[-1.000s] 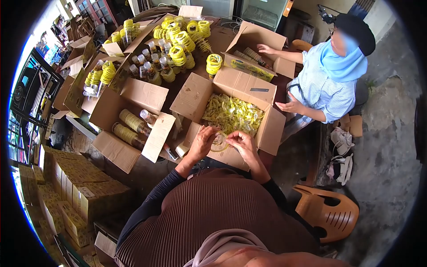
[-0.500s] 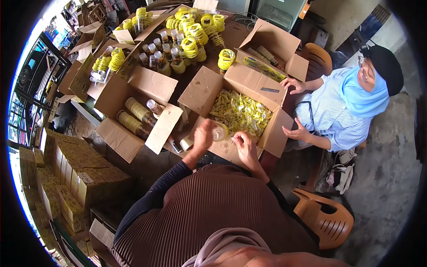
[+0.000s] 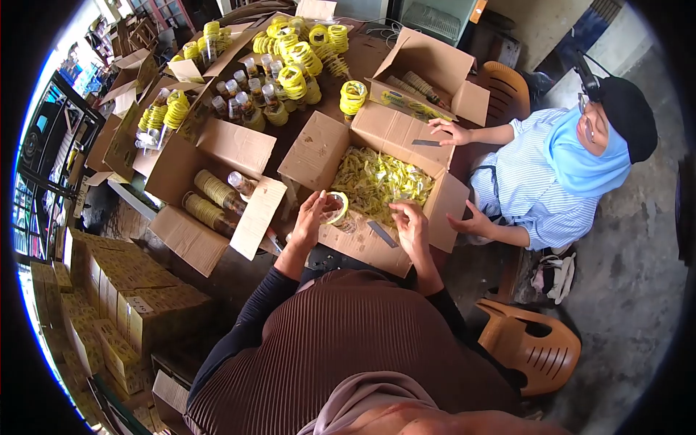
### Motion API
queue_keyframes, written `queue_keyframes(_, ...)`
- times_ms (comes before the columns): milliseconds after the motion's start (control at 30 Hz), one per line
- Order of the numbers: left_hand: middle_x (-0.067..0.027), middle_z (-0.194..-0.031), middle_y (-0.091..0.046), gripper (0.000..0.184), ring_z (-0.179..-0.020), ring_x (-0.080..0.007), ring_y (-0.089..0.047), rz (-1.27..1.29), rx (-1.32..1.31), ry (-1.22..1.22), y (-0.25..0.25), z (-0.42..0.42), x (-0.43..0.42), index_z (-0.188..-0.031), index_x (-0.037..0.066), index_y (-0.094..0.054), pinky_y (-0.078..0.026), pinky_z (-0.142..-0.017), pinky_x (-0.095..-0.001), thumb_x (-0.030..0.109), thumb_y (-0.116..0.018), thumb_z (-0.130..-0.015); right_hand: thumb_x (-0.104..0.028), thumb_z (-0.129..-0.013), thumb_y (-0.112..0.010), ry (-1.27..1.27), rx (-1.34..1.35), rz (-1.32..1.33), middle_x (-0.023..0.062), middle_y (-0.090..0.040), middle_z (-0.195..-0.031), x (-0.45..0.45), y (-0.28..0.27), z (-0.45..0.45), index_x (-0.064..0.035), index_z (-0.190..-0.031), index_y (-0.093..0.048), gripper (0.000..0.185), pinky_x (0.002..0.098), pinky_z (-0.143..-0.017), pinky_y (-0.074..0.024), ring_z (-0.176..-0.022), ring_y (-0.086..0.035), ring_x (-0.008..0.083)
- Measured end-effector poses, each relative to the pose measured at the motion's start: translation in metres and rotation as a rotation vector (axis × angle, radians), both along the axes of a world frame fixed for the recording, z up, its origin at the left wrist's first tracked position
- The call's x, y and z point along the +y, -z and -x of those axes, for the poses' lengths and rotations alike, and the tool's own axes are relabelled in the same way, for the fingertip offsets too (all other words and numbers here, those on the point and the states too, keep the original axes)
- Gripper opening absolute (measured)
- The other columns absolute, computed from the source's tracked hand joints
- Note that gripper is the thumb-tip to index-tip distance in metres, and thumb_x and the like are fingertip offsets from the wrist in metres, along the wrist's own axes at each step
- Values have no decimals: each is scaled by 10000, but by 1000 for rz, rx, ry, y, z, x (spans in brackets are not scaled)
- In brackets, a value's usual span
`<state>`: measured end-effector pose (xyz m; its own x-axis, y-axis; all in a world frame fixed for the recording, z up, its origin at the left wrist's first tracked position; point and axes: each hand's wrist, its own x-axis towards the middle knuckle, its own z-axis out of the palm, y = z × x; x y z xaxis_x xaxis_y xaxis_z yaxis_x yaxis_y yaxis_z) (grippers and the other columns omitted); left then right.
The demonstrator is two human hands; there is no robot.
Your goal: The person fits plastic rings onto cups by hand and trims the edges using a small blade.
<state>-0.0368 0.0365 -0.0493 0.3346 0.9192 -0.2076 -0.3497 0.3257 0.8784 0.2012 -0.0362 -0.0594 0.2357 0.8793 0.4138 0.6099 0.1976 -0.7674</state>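
My left hand [image 3: 309,222] is closed on a clear plastic container with a yellow ring around its top [image 3: 339,213], tilted over the near edge of an open cardboard box [image 3: 313,154]. Inside that box lies a heap of small yellow and clear packets [image 3: 380,181]. My right hand [image 3: 412,226] is raised over the near flap, its thumb and fingers pinched together. Whether anything small sits between those fingertips I cannot make out.
A co-worker [image 3: 558,159] sits at the right, both hands near the box. Another open box [image 3: 235,148] at the left holds stacked ringed containers. Clear bottles [image 3: 254,90] and yellow-ringed stacks [image 3: 301,54] crowd the back of the table. An orange chair [image 3: 533,348] stands behind right.
The container in my left hand has shifted left and now tilts. My right hand has moved slightly right. The co-worker's upper hand has moved left over the box flap.
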Motion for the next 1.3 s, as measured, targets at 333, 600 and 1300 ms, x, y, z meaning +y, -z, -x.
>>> queue_keyframes(333, -101, -1103, -602, 393, -1080, -187, -556, -313, 571, 152, -2, -27, -24, -1216, -11, -513, -431, -927, -318, 307, -526, -984, -182, -933, -628, -330, 823, 446, 25, -620, -829, -17, -10, 30, 7, -1027, -612, 211, 230, -702, -505, -752, -595, 80)
queue_keyframes(600, -142, -1230, -558, 827, -1180, -227, -530, -660, 513, 361, -1, -6, -25, -1372, 15, -353, -409, -1012, -369, 313, -813, -753, -208, -947, -603, -260, 775, 463, 70, -670, -849, -13, 10, 17, -5, -1057, -615, 231, 257, -699, -526, -760, -652, 152)
queue_keyframes(1300, -166, -1206, -548, 732, -1117, -260, -578, -626, 475, 109, -2, 5, -27, -1306, 24, -397, -503, -922, -372, 296, -802, -761, -95, -795, -699, -5, -7, 249, 150, -644, -825, -10, 27, -10, -18, -880, -670, 119, 391, -662, -493, -766, -649, 299)
